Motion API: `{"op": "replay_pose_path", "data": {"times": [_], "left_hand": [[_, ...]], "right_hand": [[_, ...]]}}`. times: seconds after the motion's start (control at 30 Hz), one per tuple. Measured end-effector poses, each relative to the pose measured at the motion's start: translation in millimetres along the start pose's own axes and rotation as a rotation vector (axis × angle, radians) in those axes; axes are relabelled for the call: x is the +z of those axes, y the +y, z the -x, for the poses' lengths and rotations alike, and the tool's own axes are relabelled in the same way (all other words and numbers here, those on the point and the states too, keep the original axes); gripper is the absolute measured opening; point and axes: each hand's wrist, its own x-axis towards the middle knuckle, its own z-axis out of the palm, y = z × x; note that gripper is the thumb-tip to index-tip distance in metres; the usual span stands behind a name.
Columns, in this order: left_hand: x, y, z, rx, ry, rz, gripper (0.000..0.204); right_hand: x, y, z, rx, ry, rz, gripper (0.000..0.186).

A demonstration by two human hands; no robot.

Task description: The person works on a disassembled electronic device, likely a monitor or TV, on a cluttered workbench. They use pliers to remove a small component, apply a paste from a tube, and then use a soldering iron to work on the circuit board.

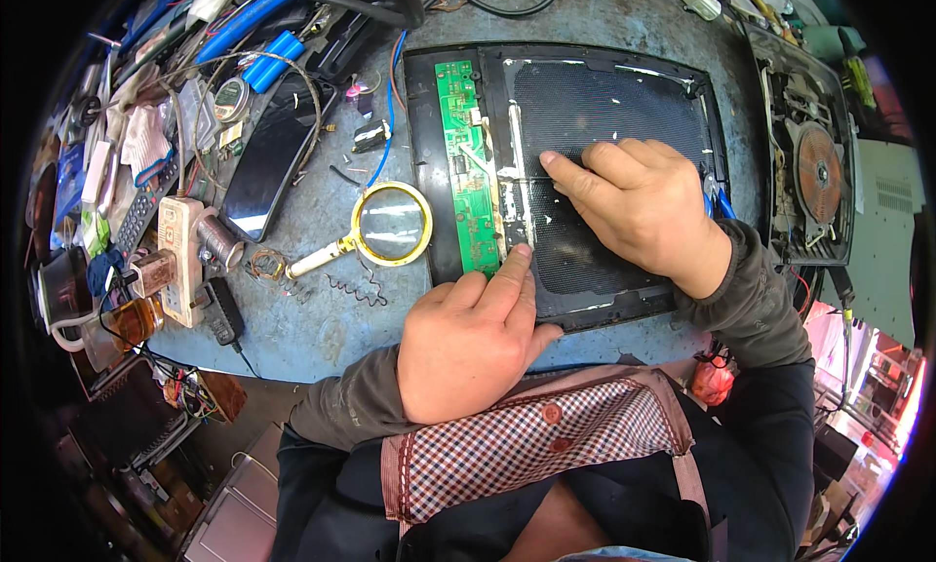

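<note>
A flat black panel (604,313) with a dark mesh face lies on the blue worktop before me. A long green circuit board (475,235) sits along its left side, beside a strip streaked with white residue (518,123). My left hand (473,338) rests at the panel's near left, fingers stretched out, the forefinger's tip on the strip next to the board. Over the mesh is my right hand (643,206), one finger reaching left toward the strip and the others curled under. Its palm is hidden, so anything inside cannot be seen.
Left of the panel lie a magnifying glass (392,225), a dark flat screen (271,162), a wire spool (219,242) and a power strip (180,270). Tools and parts crowd the far left. An opened appliance with a copper coil (817,172) stands at right.
</note>
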Motion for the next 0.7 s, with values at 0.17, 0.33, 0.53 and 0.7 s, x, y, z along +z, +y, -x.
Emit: {"op": "replay_pose_path", "data": {"times": [0.17,0.33,0.53,0.7], "left_hand": [[-0.3,0.7,0.0,-0.011,-0.01,-0.001,0.062],[0.4,-1.7,-0.1,0.026,0.001,-0.038,0.064],[1.4,-2.0,0.9,0.027,0.011,-0.038,0.063],[-1.3,1.1,-1.6,-0.013,-0.01,-0.007,0.061]], "right_hand": [[0.2,0.6,1.4,-0.044,-0.036,0.037,0.05],[3.8,-9.3,8.7,-0.028,-0.003,0.178,0.047],[8.1,-10.5,11.2,-0.015,0.039,0.168,0.047],[2.3,-9.9,0.9,0.035,-0.049,0.04,0.041]]}}
